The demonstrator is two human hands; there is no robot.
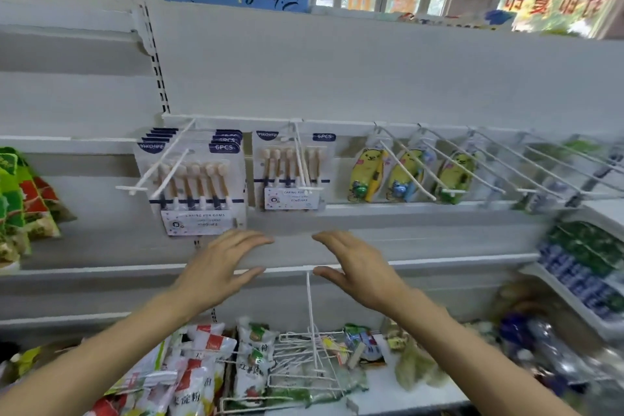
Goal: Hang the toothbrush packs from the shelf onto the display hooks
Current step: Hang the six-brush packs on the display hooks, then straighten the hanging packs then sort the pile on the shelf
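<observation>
**Both hands empty below the hooks, packs already hanging**

Nearest the camera, under the two forearms, lie bagged goods and a loose white wire rack [310, 358] on the lowest shelf; no toothbrush pack can be made out among them.

Above that, the left hand [223, 267] and the right hand [358, 267] hover side by side with a gap between them, palms turned inward, fingers straight and relaxed, thumbs spread. Neither holds anything. They float in front of the grey shelf edge [101, 268], not visibly touching it.

Just beyond the left hand's fingertips, up and slightly left, hangs the stack of toothbrush packs [197, 186], several cards deep on a white display hook [169, 162]. Straight above the gap between the hands, a single toothbrush pack [292, 172] hangs on the neighbouring hook [299, 159]. Farther right of the right hand run yellow cartoon-figure packs [368, 176] and a row of bare hooks [506, 165].

Judging from this, either hanging is nearly done or the next pack must be fetched from a shelf outside the sharp part of the view. To do the step well, pinch the next pack by its top corners, level the card's hang hole with the tip of the single pack's hook, which has more room, and slide it straight back along the prong. Keep the card square, so it sits flush against the pack behind and the hook tip does not tear the hole.
</observation>
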